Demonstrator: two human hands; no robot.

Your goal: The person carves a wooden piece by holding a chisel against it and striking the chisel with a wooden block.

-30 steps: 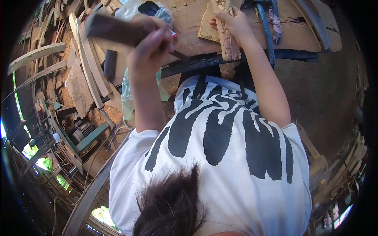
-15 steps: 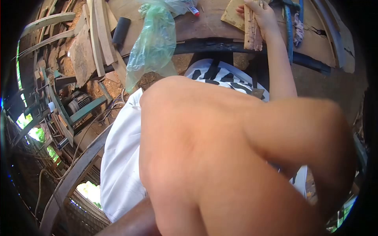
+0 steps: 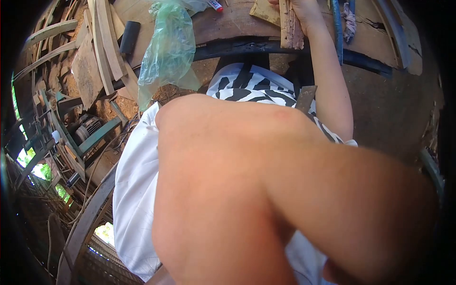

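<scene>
At the top edge, my right hand (image 3: 306, 10) is closed round a short, rough piece of wood (image 3: 291, 29). Part of that hand is cut off by the frame. A yellowish wooden block (image 3: 266, 12) lies just left of it. My left hand (image 3: 228, 171) fills the foreground very near the camera, its back toward me. The fingers are out of sight, so what they do is unclear. Past its upper edge sticks up a flat, dull metal-looking strip (image 3: 306, 97); whether the hand touches it is hidden. Behind lies black-and-white patterned cloth (image 3: 256, 85).
A green plastic bag (image 3: 168, 47) hangs over the bench edge, with a red-capped marker (image 3: 216, 5) beside it. Left are a dark cylinder (image 3: 129, 38), wood strips (image 3: 107, 42) and a motor (image 3: 89, 127). A blue bar (image 3: 337, 31) stands right of my right hand.
The bench and its things have shifted up and left in view, so my right hand is now partly cut off. My left hand has shifted in the foreground; more of the strip shows.
</scene>
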